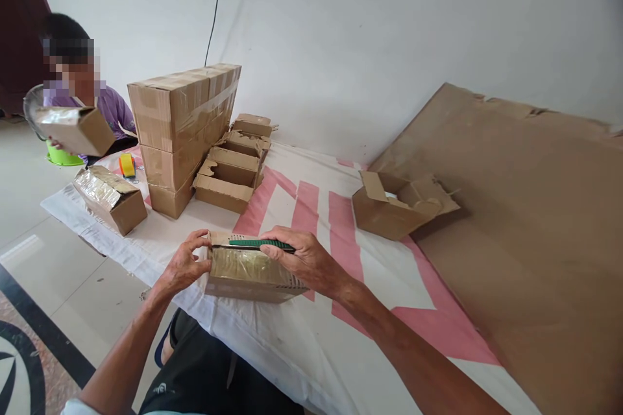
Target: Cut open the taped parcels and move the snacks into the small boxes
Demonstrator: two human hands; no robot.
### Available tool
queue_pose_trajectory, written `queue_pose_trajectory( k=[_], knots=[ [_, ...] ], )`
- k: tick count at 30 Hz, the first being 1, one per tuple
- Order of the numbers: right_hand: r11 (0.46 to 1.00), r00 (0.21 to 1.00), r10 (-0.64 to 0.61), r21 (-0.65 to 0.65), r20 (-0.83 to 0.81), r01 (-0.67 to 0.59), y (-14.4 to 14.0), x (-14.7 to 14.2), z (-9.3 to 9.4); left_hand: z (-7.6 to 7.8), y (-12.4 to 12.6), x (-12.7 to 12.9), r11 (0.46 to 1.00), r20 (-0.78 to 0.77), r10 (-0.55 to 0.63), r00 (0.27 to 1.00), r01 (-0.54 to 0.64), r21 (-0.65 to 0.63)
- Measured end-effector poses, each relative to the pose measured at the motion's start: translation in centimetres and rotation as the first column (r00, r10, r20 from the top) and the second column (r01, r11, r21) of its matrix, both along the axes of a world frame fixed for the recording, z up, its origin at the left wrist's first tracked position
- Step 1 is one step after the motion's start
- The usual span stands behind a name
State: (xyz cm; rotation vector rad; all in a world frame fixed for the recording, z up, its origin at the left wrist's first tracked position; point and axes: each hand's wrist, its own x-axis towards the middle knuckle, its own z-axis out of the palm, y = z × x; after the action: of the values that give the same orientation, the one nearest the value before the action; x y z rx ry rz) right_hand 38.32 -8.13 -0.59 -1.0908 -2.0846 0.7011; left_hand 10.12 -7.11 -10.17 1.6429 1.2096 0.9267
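A small taped cardboard box (246,270) lies on the white and pink sheet (311,207) in front of me. My left hand (183,264) grips its left end. My right hand (305,258) rests on its top right and holds a green utility knife (260,244) flat along the box's far top edge.
A stack of taped boxes (182,126) stands at the back left, with open empty boxes (232,168) beside it. An open box (400,203) sits to the right by a large cardboard sheet (525,220). Another person (73,87) holds a box (75,130) at far left; a tape roll (127,165) lies nearby.
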Motion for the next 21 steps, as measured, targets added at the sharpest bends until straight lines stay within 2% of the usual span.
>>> queue_pose_trajectory(
  k=[7, 15, 21],
  knots=[
    [0.998, 0.995, 0.05, 0.03, 0.081, -0.053, 0.5, -0.3, 0.7, 0.9, 0.0, 0.1, 0.999, 0.003, -0.015, 1.0, 0.015, -0.042],
    [0.99, 0.947, 0.048, 0.113, 0.316, -0.088, 2.0, -0.8, 0.6, 0.6, 0.3, -0.1, 0.999, 0.013, -0.049, 0.999, 0.05, -0.02],
    [0.993, 0.839, 0.057, 0.058, 0.54, -0.105, 3.2, -2.2, 3.2, 1.3, 0.9, -0.3, 1.0, -0.056, -0.014, 0.998, 0.013, -0.017]
  ],
)
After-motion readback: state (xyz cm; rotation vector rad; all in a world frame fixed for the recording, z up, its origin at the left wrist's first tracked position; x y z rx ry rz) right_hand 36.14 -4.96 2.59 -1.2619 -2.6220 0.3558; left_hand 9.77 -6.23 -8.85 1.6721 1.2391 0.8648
